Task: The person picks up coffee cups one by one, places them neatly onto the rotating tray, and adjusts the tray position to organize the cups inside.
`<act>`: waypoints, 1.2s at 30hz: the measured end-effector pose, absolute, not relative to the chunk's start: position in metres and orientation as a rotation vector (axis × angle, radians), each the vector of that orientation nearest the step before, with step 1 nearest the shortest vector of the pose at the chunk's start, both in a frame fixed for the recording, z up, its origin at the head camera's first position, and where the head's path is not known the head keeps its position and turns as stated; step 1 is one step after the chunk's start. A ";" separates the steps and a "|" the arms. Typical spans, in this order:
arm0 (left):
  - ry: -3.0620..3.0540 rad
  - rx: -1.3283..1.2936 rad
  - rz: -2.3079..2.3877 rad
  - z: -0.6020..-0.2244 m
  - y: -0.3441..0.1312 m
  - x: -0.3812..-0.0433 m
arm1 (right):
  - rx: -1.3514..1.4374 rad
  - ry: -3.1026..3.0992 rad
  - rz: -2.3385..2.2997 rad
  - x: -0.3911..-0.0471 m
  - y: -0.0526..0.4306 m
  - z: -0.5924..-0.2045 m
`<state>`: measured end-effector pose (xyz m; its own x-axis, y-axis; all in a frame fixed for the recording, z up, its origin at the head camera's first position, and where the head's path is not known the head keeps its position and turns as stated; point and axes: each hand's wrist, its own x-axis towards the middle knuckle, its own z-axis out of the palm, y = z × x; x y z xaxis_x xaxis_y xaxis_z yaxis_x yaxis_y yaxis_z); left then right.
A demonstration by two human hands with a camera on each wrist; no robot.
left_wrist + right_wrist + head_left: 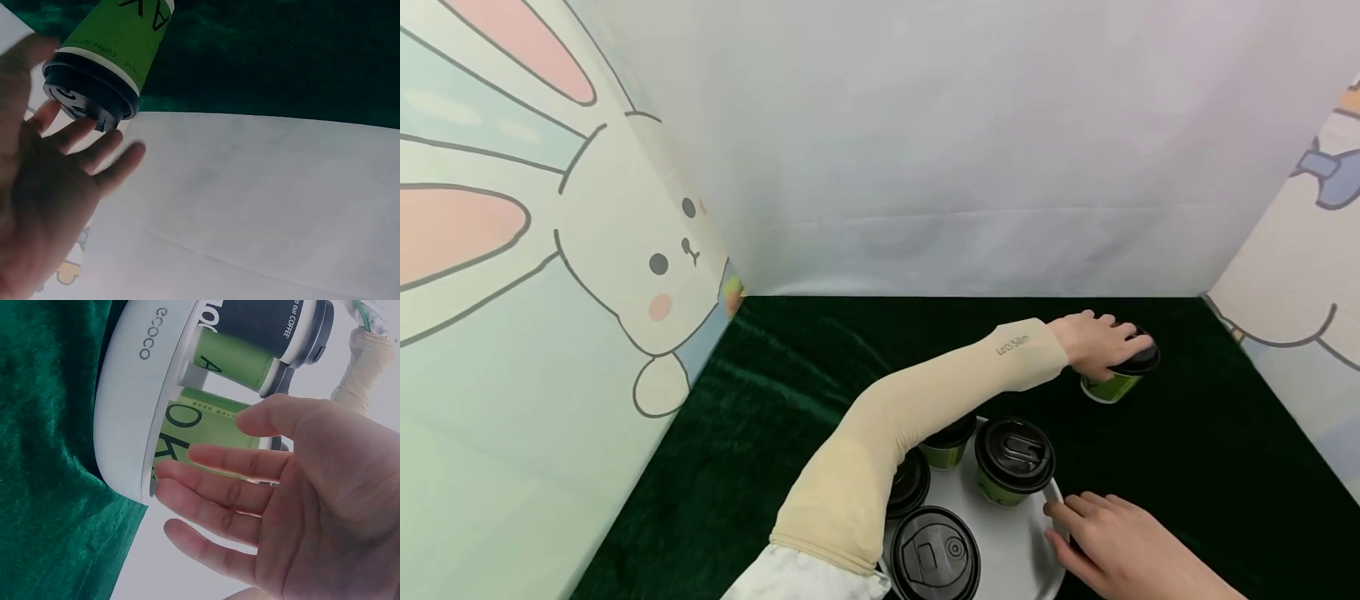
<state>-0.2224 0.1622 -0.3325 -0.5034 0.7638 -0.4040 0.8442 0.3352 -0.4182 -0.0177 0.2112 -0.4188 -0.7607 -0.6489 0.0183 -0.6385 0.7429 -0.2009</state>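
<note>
A green paper cup (1111, 388) with a black lid stands on the cloth at the far right. My left hand (1093, 343) reaches over its lid. In the left wrist view the left hand's fingers (106, 156) are spread and slightly bent at the lid (90, 87), with the thumb to one side; whether they touch it is unclear. At the right edge of a white tray (1003, 550) is my right hand (1123, 537), its fingers loosely extended near the rim. In the right wrist view they lie in front of a green cup (215, 431) on the tray.
Several lidded cups stand on the tray, among them one at its back right (1015, 454) and one at the front (934, 554). The left sleeve (880, 433) crosses above the tray and hides part of it. Dark green cloth (760, 433) covers the table, with walls behind and beside.
</note>
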 end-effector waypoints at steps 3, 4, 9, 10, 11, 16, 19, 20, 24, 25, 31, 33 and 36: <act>2.482 1.523 -0.933 -0.337 0.164 -0.221 | -1.063 2.881 -0.298 -0.018 0.213 -0.419; 2.485 1.531 -0.946 -0.338 0.165 -0.221 | -1.061 2.881 -0.296 -0.018 0.213 -0.419; 2.474 1.553 -0.994 -0.342 0.166 -0.219 | -1.054 2.871 -0.309 -0.018 0.214 -0.420; 2.472 1.563 -1.009 -0.343 0.166 -0.219 | -1.052 2.870 -0.310 -0.017 0.214 -0.420; 2.471 1.571 -1.016 -0.343 0.166 -0.219 | -1.050 2.869 -0.313 -0.017 0.214 -0.420; 2.470 1.579 -0.977 -0.344 0.169 -0.221 | -1.022 2.869 -0.304 -0.015 0.215 -0.421; 2.472 1.551 -0.936 -0.343 0.172 -0.223 | -1.006 2.866 -0.294 -0.015 0.216 -0.422; 2.470 1.531 -0.923 -0.343 0.173 -0.223 | -1.004 2.868 -0.292 -0.015 0.216 -0.422; 2.457 1.454 -0.897 -0.340 0.174 -0.222 | -1.003 2.872 -0.282 -0.015 0.216 -0.423; 2.456 1.443 -0.888 -0.339 0.174 -0.221 | -1.000 2.871 -0.283 -0.015 0.217 -0.423; 2.480 1.455 -0.811 -0.342 0.173 -0.222 | -0.998 2.870 -0.287 -0.014 0.216 -0.423; 2.487 1.453 -0.783 -0.344 0.174 -0.224 | -1.010 2.878 -0.292 -0.014 0.216 -0.423; 2.480 1.448 -0.720 -0.344 0.173 -0.225 | -1.010 2.882 -0.295 -0.014 0.215 -0.423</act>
